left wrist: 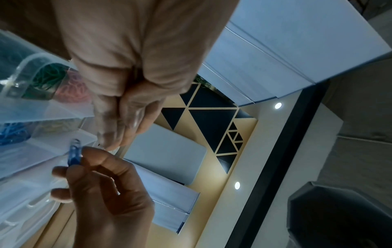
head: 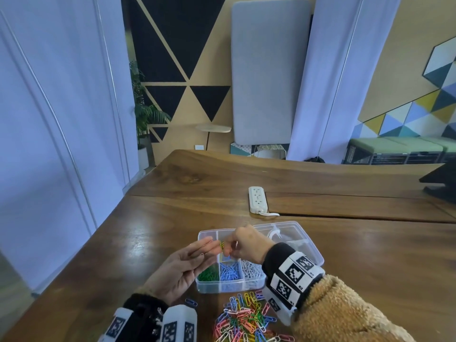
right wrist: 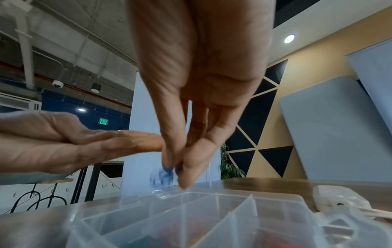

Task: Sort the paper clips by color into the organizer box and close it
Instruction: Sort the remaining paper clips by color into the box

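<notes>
The right hand [head: 243,243] pinched a few blue paper clips [left wrist: 74,153] over the clear organizer box [head: 318,257] on the table [head: 370,267], and the left hand [head: 182,265] was flat and open beside it, with a few clips [head: 222,243] at its fingertips. I think the blue clips should drop straight into the blue part [head: 229,271], between the green part and the white part. The best way was to go low and let go gently, then go back to the mixed pile [head: 246,319] in front of the box.
</notes>
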